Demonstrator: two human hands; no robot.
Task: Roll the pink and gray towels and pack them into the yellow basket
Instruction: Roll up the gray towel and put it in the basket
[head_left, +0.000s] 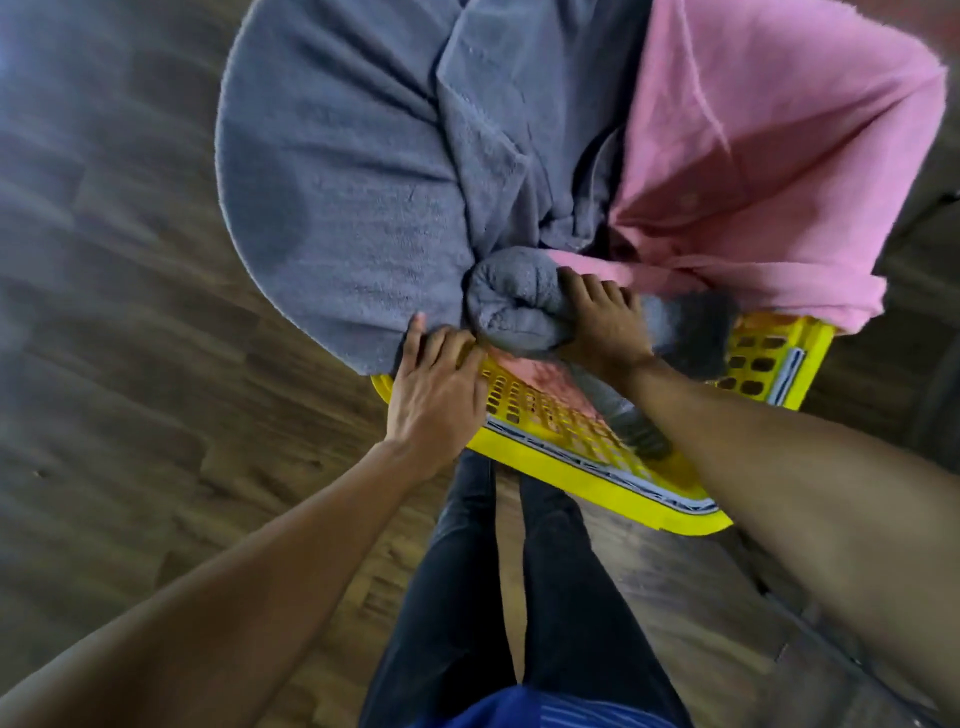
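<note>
- Head view, looking steeply down: a yellow basket (571, 474) with a perforated wall sits on a dark wooden floor (104, 312), just ahead of the person's legs in dark trousers (467, 597).
- The right hand (602, 327) is over the middle of the basket. Its fingers (587, 288) are curled over the top of a rolled gray towel (514, 304) and clamp it. The roll bulges out to the left of the knuckles, above the basket's opening.
- The left hand (436, 389) is at the basket's near left corner. Its fingers (452, 348) are bent together over the rim, with the tips hidden beside the roll. The thumb (415, 330) lies straight against the edge of a loose gray towel (337, 171).
- The loose gray towel spreads wide and is draped out over the basket's far left side, touching the roll.
- A pink towel (753, 156) hangs open over the far right side, beside the gray one.
- More pink and gray cloth shows inside the basket, under the right forearm.
- A blue shirt hem (519, 709) is at the bottom edge.
</note>
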